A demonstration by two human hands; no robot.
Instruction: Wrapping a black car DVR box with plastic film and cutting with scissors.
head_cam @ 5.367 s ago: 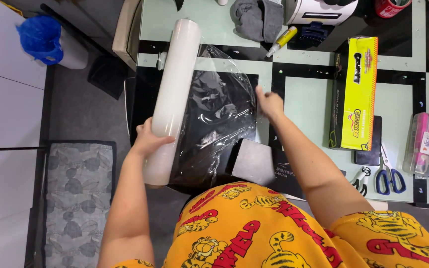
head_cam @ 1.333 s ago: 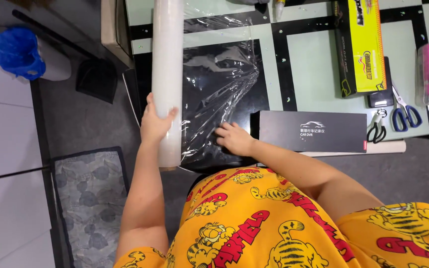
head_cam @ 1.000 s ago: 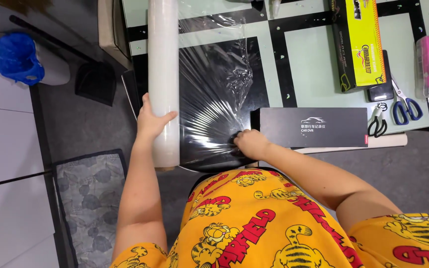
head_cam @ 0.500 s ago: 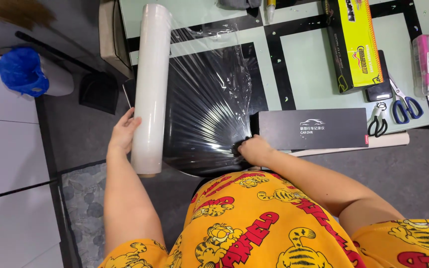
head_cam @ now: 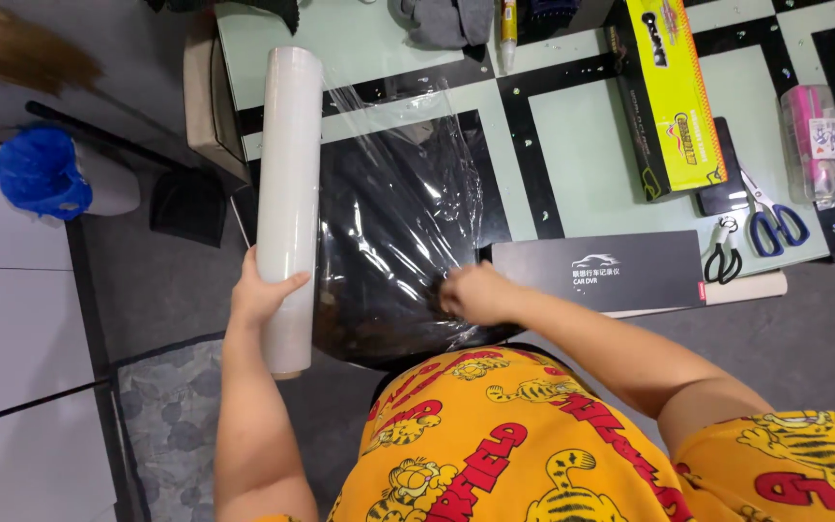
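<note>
Left hand: we see fingers curled round the film roll
Right hand: fingers bunched, pinching the clear film; dark box just beside

Single head-worn camera, looking steeply down from above the person's own chest, close over the near edge of the worktop, arms reaching up into frame, floor along the left, no second view
</note>
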